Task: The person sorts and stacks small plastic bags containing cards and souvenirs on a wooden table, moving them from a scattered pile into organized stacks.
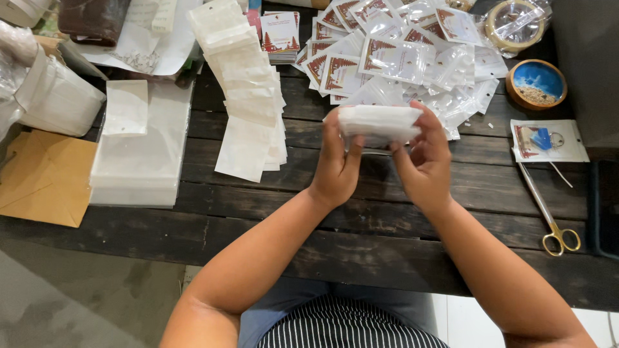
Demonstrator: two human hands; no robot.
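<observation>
Head view looks straight down on my two hands, raised a little above the dark wooden bench (pixel 361 212). Between them I hold a small stack of clear plastic pouches (pixel 379 124), its long axis running side to side, from one grip to the other. My left hand (pixel 336 169) closes on the stack's left end, thumb up against the underside and fingers curled over the far edge. My right hand (pixel 424 164) closes on the right end the same way, fingers wrapped over the top. Both grips are shut on the stack; neither is nearer, since each holds an end.

Just beyond my grip lies a heap of filled pouches with red-and-white printed cards (pixel 400 51) inside, spread across the far side of the bench. Well off to the left of my left grip sits a fanned row of empty white pouches (pixel 248 96), and further left a flat pile of larger clear bags (pixel 138 161). To the right of my right grip are one filled pouch lying alone (pixel 548 140), gold-handled scissors (pixel 551 216) nearer my body, and a small blue bowl (pixel 536 84) further away.
</observation>
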